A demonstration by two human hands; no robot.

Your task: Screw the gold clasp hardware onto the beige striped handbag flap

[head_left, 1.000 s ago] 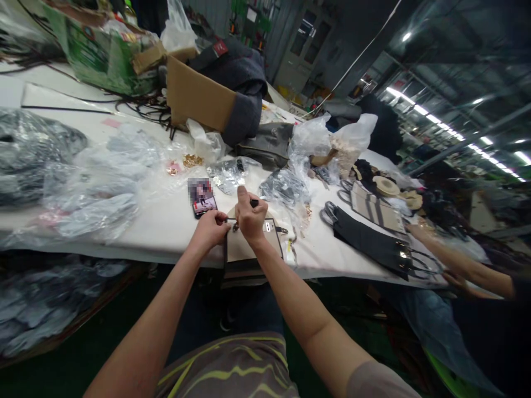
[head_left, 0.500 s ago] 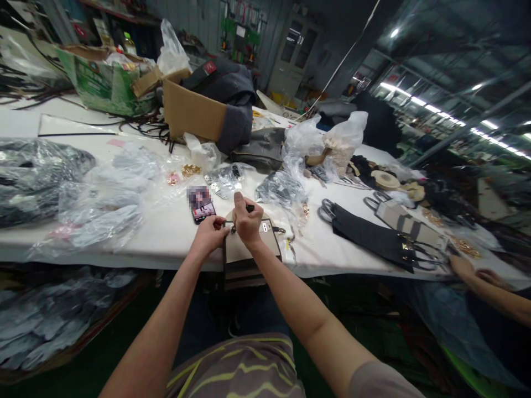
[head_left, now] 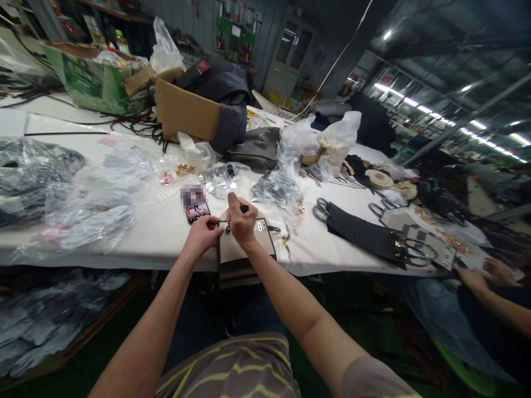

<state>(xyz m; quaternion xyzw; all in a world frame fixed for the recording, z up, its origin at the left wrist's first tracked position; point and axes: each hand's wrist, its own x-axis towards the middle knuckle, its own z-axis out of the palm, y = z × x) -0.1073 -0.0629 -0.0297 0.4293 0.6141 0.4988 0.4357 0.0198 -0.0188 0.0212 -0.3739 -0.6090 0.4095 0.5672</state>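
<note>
A beige and dark-edged bag piece (head_left: pixel 232 251) lies at the table's front edge, its striped lower part hanging over. On its upper left corner my left hand (head_left: pixel 202 235) is closed, fingertips pinching the edge. My right hand (head_left: pixel 243 224) makes a fist with the thumb up around a dark-handled tool (head_left: pixel 244 209); the tool's kind is hidden. Its lower end points down at the bag piece's upper left. A small metal plate (head_left: pixel 260 226) shows at the piece's upper right, beside a dark strap with a clasp (head_left: pixel 274 229).
Behind my left hand lies a phone (head_left: pixel 199 211). Gold fittings (head_left: pixel 185 169) and plastic bags (head_left: pixel 276 188) lie farther back, before a cardboard box (head_left: pixel 186 110). To the right are a black handled bag (head_left: pixel 360 229) and a co-worker's hands (head_left: pixel 475 279).
The whole view has shifted slightly, so the table things appear a little farther left. My hands keep the same hold. The co-worker's hands have moved at the right.
</note>
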